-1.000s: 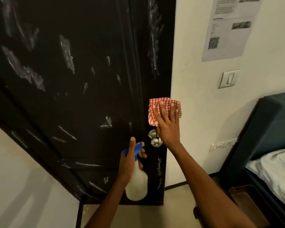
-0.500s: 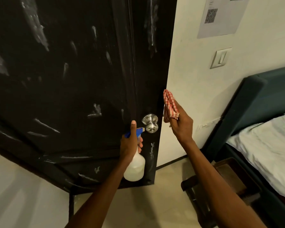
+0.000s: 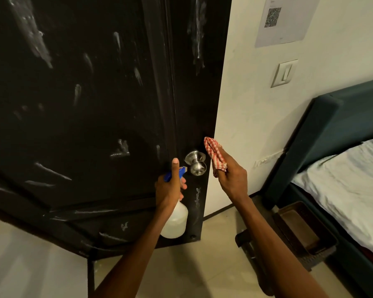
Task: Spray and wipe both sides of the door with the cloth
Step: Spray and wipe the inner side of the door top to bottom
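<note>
left hand [image 3: 169,190] grips spray bottle [image 3: 174,222], whitish body | right hand [image 3: 233,179] holds checked cloth [image 3: 214,154] beside door [image 3: 95,104] edge

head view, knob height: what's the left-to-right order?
Black door → left hand holding spray bottle → door knob → checked cloth in right hand → wall sockets → bed.

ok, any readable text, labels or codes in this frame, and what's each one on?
No words can be read.
Paper notice on the wall: a QR code, printed lines too small and blurred.
Spray bottle in the left hand: small mark on the blue head, unreadable.
Wall switch, door knob, checked cloth: no text visible.
</note>
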Action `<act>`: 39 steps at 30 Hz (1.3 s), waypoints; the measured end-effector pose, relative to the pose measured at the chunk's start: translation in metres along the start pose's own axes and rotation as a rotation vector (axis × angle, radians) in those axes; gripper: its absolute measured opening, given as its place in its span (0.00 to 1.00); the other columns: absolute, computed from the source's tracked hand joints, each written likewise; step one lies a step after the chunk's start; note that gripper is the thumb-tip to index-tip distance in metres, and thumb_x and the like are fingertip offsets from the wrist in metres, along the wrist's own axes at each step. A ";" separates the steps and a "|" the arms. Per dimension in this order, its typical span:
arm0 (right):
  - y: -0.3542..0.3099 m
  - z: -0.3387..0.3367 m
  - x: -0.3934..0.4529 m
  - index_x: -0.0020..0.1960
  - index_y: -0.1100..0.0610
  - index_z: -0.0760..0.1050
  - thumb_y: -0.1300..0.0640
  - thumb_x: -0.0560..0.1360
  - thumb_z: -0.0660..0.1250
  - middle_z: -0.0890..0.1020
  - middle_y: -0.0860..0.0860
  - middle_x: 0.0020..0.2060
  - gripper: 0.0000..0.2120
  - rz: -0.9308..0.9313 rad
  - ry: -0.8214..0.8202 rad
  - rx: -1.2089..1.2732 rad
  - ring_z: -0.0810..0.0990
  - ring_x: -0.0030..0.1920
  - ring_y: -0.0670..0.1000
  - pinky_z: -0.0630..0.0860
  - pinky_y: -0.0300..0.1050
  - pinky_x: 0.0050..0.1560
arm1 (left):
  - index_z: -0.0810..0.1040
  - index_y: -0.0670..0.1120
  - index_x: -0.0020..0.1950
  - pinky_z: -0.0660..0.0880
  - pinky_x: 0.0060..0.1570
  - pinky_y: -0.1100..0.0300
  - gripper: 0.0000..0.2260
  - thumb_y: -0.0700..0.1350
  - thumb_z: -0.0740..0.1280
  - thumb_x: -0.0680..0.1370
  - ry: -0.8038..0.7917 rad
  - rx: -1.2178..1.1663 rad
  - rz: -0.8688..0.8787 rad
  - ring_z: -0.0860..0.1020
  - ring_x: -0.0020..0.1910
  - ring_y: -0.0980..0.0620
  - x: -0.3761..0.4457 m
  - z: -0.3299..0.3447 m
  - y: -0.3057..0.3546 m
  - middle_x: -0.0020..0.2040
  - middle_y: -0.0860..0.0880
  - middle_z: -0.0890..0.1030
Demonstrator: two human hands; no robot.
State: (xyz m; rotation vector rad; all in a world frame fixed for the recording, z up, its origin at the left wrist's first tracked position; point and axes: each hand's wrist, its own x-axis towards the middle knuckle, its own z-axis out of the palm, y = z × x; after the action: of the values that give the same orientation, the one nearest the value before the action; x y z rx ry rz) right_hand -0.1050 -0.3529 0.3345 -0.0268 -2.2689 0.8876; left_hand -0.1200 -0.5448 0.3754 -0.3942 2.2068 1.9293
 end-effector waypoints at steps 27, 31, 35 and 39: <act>-0.016 0.057 0.000 0.68 0.52 0.77 0.41 0.77 0.63 0.77 0.54 0.67 0.25 -0.299 -0.193 -0.325 0.72 0.69 0.61 0.66 0.62 0.72 | 0.81 0.37 0.47 0.72 0.25 0.65 0.37 0.72 0.56 0.73 0.055 0.044 0.055 0.76 0.25 0.54 0.004 -0.038 -0.015 0.39 0.40 0.84; -0.018 0.056 0.011 0.61 0.50 0.82 0.40 0.73 0.66 0.78 0.55 0.65 0.22 -0.651 -0.423 -0.611 0.71 0.71 0.63 0.61 0.64 0.74 | 0.81 0.39 0.46 0.71 0.25 0.63 0.34 0.71 0.58 0.74 0.081 -0.022 0.073 0.75 0.26 0.53 0.001 -0.040 -0.018 0.36 0.43 0.82; -0.010 0.052 0.012 0.69 0.49 0.76 0.37 0.75 0.63 0.76 0.55 0.67 0.26 -0.505 -0.339 -0.539 0.71 0.69 0.62 0.69 0.63 0.69 | 0.81 0.39 0.45 0.71 0.24 0.64 0.34 0.71 0.58 0.74 0.079 -0.029 0.078 0.75 0.24 0.55 0.002 -0.042 -0.015 0.35 0.44 0.82; -0.016 0.059 -0.014 0.73 0.47 0.69 0.39 0.80 0.62 0.73 0.50 0.70 0.24 0.178 -0.155 0.058 0.73 0.66 0.50 0.72 0.44 0.64 | 0.81 0.38 0.44 0.72 0.25 0.64 0.35 0.71 0.57 0.73 0.049 -0.009 0.095 0.74 0.23 0.55 -0.001 -0.047 -0.016 0.35 0.42 0.82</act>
State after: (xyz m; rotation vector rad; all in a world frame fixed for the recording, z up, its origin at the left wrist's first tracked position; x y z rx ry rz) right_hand -0.1272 -0.4040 0.3048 -0.1399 -2.4109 1.0813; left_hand -0.1122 -0.5933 0.3668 -0.3473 2.2877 1.9991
